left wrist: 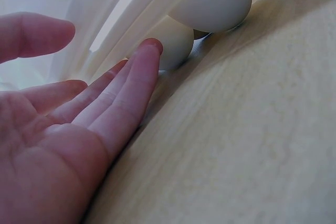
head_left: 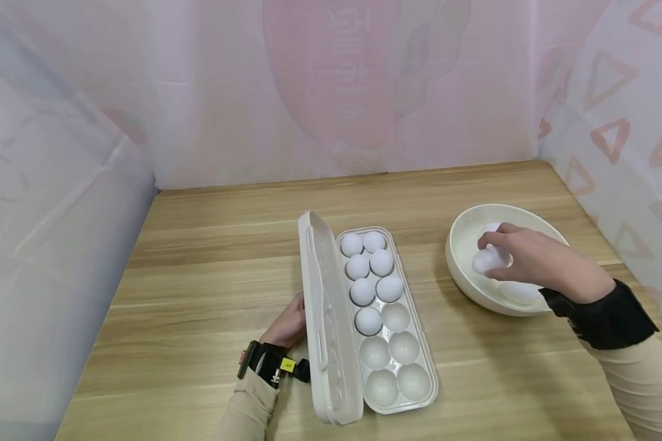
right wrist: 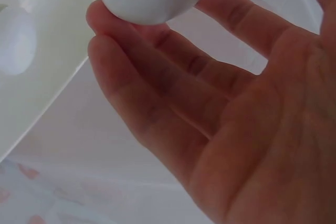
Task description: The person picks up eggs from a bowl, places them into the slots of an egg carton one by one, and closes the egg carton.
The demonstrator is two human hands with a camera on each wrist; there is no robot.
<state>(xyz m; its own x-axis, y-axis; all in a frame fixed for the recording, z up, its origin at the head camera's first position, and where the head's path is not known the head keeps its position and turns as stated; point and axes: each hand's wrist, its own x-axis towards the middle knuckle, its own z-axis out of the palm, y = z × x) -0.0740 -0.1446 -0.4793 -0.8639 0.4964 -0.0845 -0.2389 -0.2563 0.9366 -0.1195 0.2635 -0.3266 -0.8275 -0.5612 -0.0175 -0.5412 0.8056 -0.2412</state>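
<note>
At right of the head view, inside a round cream bowl (head_left: pixel 460 242): right hand (head_left: pixel 529 260), fingertips curled round one smooth white egg (head_left: pixel 486 261), pinched and raised just off the glossy bowl floor. Two more eggs in the same bowl, one behind the fingers (head_left: pixel 492 228), one below the wrist (head_left: pixel 520 291). At centre, a long cream plastic egg tray (head_left: pixel 430 373), twelve round cups in two rows; seven filled at the far end, five bare near the lower edge. Hinged lid (head_left: pixel 322 318) propped upright along the tray's left side. Left hand (head_left: pixel 289 321), fingers straight and relaxed, resting against that lid. Underneath, pale wood-grain table (head_left: pixel 209 269).
</note>
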